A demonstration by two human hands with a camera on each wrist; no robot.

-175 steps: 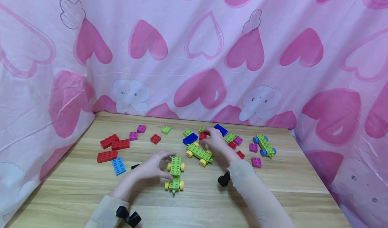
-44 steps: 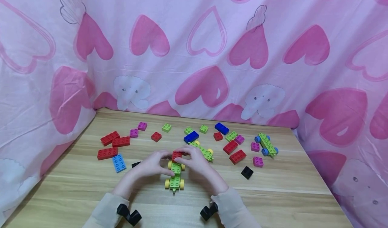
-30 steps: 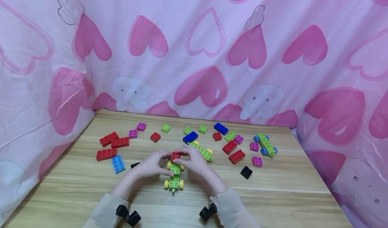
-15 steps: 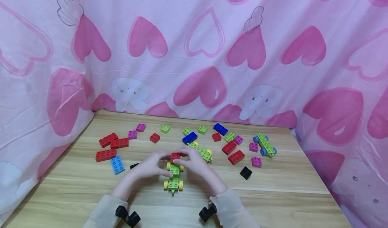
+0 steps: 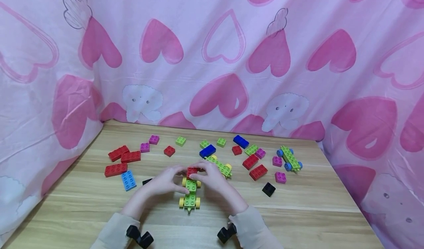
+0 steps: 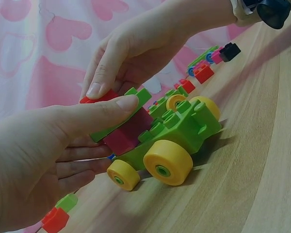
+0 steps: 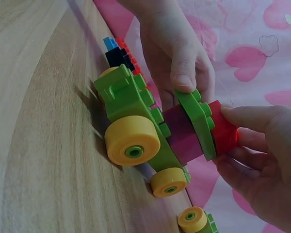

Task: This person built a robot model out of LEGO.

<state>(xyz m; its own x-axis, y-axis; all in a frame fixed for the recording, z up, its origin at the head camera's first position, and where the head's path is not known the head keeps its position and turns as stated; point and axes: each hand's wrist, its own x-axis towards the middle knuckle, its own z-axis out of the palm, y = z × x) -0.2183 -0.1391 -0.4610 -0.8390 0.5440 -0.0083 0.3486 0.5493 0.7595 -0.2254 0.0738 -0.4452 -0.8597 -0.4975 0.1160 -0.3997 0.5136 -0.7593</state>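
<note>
A toy car base (image 5: 190,201), lime green with yellow wheels, stands on the table with bricks stacked on it. The right wrist view shows a magenta brick (image 7: 183,136) on the base, a green brick (image 7: 198,124) above it and a red brick (image 7: 224,127) on top. My left hand (image 5: 165,182) holds the green brick, thumb on the near side and fingers beyond. With thumb and fingers my right hand (image 5: 213,177) pinches the red brick at the green one's far end. Whether the red brick is fully seated cannot be told.
Behind my right hand sits another yellow-wheeled base (image 5: 220,165). A blue-wheeled base (image 5: 289,158) lies at far right. Loose bricks surround the hands: red bricks (image 5: 116,169) and a light-blue brick (image 5: 128,180) leftward, a black brick (image 5: 268,189) rightward, dark-blue bricks (image 5: 207,150) behind.
Since the earliest frame my right hand has brought a red brick from the back of the table onto the stack. Over the last second or so, both hands have stayed nearly still.
</note>
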